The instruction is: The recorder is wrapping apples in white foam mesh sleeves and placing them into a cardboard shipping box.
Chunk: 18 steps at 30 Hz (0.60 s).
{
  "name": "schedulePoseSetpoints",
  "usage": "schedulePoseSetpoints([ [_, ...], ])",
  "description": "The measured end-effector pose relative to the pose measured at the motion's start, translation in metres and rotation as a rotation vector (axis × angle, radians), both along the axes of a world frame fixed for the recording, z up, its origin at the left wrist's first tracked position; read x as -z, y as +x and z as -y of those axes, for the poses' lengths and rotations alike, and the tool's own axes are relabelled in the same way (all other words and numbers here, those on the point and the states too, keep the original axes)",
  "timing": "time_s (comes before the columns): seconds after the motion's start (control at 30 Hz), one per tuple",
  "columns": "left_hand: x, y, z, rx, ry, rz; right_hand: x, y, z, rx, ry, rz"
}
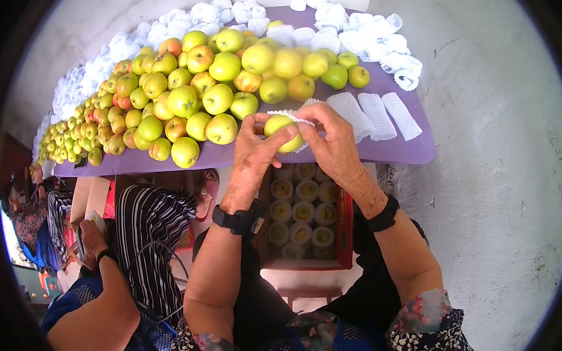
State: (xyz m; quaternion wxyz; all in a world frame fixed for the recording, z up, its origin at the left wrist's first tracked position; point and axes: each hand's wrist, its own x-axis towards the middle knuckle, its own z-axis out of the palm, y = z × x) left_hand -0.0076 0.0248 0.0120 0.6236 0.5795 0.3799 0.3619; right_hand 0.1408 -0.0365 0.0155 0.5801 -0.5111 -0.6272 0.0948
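Note:
A yellow-green apple [279, 126] is gripped in my left hand [256, 149], its thumb across the front. My right hand [331, 142] pinches the edge of a white foam net sleeve [290, 113] that lies against the far side of the apple. Part of this sleeve is hidden behind the fruit and fingers. Flat foam net sleeves [377, 116] lie to the right of my hands on the purple tabletop [393, 154]. Below my hands, a red-edged carton [345, 233] holds rows of apples in white foam sleeves.
A large heap of apples [181, 100] covers the table's left and middle. Bunched foam sleeves [333, 17] line its far edge along the wall [486, 136]. At left, a co-worker's hand [93, 238] holds something whitish beside an open cardboard box [91, 194]. Another person sits further left.

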Motion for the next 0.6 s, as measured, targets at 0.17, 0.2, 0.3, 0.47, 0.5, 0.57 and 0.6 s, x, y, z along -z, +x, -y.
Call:
schedulePoseSetpoints([
  [0.17,0.001,0.011,0.008,-0.131,0.01,0.0,0.001,0.001,0.004,0.081,0.006,0.09],
  [0.2,0.003,0.009,0.007,-0.137,0.01,-0.002,0.001,-0.002,0.004,0.094,0.017,0.082],
  [0.3,0.013,0.008,0.001,-0.103,-0.007,0.054,-0.001,-0.008,0.005,0.116,0.057,0.201],
  [0.47,0.019,0.022,0.006,-0.32,0.049,0.066,-0.001,-0.01,0.005,0.102,0.033,0.198],
  [0.5,0.019,0.021,0.007,-0.319,0.047,0.065,0.0,-0.009,0.006,0.082,-0.005,0.17],
  [0.57,0.017,0.019,0.006,-0.303,0.044,-0.036,0.001,-0.008,0.005,0.083,-0.012,0.168],
  [0.6,0.019,0.018,0.006,-0.303,0.044,-0.037,0.001,-0.008,0.004,0.082,-0.016,0.165],
])
